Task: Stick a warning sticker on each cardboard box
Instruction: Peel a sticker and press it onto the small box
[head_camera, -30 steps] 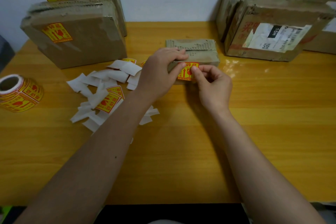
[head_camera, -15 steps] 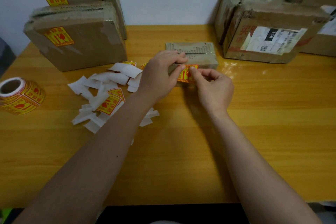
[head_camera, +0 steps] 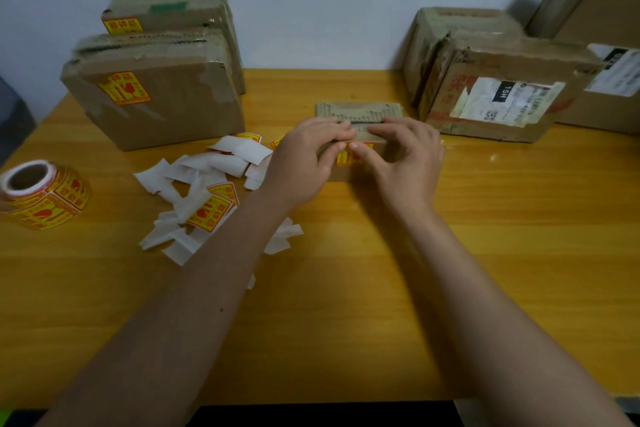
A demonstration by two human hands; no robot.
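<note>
A small flat cardboard box (head_camera: pixel 360 110) stands in the middle of the wooden table (head_camera: pixel 346 288). A yellow-and-red warning sticker (head_camera: pixel 343 158) lies on its front face, partly hidden by my thumbs. My left hand (head_camera: pixel 304 158) holds the box's left end, fingers over the top edge and thumb on the front. At the right end, my right hand (head_camera: pixel 407 158) holds it the same way, its thumb tip touching the sticker.
Two boxes with stickers stand at the back left (head_camera: pixel 156 114) (head_camera: pixel 173 10). Three boxes without a warning sticker in view stand at the back right (head_camera: pixel 502 62) (head_camera: pixel 450 28) (head_camera: pixel 588 3). A sticker roll (head_camera: pixel 45 194) lies far left. White backing papers and loose stickers (head_camera: pixel 207 184) litter the table.
My right hand let go of the sticker's edge and moved up; its fingers now lie over the box top. The left hand stays on the box's left end.
</note>
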